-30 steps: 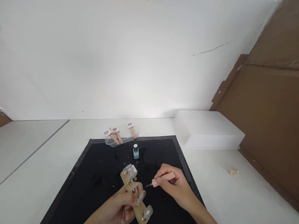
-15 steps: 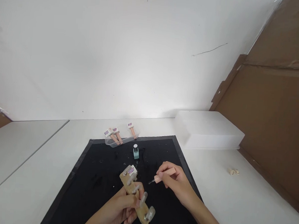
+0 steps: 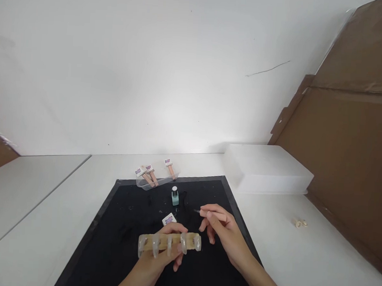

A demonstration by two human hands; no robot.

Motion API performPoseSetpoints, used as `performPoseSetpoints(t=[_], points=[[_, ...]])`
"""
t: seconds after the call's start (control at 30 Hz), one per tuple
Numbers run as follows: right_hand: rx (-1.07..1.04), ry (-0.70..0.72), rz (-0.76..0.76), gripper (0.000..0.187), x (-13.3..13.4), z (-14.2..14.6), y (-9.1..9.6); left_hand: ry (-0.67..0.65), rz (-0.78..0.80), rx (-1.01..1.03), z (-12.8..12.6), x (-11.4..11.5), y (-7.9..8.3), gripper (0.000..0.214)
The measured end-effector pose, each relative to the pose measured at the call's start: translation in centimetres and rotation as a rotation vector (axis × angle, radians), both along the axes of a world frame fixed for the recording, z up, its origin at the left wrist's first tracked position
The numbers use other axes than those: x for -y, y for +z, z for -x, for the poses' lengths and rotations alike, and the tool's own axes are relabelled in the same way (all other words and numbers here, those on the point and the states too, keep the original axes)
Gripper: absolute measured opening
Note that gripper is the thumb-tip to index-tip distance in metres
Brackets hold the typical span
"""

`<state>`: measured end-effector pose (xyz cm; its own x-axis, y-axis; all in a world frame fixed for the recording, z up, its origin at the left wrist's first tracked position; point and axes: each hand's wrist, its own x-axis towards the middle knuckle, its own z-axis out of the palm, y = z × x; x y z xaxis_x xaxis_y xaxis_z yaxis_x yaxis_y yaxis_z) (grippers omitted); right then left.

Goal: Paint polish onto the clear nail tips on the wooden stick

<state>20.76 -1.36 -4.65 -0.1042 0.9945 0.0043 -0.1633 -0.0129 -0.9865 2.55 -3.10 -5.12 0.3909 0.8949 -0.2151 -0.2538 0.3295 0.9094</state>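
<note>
My left hand (image 3: 154, 263) is closed round a tan wooden strip (image 3: 163, 241) that lies nearly level across the view. Several clear false nails (image 3: 155, 245) stand along it. To the right, my right hand (image 3: 229, 234) pinches the pale pink handle of a nail polish brush (image 3: 217, 215). Its bristle tip points left, apart from the strip. Just behind my left hand sits a white square piece with a purple label (image 3: 169, 219), its lower part hidden. Farther back a teal nail polish bottle (image 3: 175, 198) stands upright with its cap on.
A black mat (image 3: 124, 225) covers the middle of the white table (image 3: 40, 216). At its far edge a clear tray (image 3: 146, 187) holds several pink tubes with labelled ends. A white box (image 3: 270, 169) and small cream rings (image 3: 298, 223) are on the right, beside brown cardboard (image 3: 341, 169).
My left hand has turned the strip from a slant to nearly level, with the nails now facing me. My right hand has lifted the brush slightly away, its tip now pointing left.
</note>
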Motion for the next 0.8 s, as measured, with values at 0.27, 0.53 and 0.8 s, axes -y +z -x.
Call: performPoseSetpoints(t=[0.27, 0.53, 0.8], points=[[-0.133, 0.144, 0.017, 0.026, 0.24, 0.33, 0.13, 0.053, -0.057, 0.02, 0.02, -0.2, 0.45, 0.033], [-0.154, 0.157, 0.025, 0.026, 0.24, 0.36, 0.07, 0.019, -0.056, 0.023, 0.18, -0.1, 0.32, 0.031], [-0.115, 0.247, 0.048, 0.026, 0.28, 0.47, -0.52, -0.07, -0.047, -0.023, -0.08, -0.1, 0.64, 0.036]])
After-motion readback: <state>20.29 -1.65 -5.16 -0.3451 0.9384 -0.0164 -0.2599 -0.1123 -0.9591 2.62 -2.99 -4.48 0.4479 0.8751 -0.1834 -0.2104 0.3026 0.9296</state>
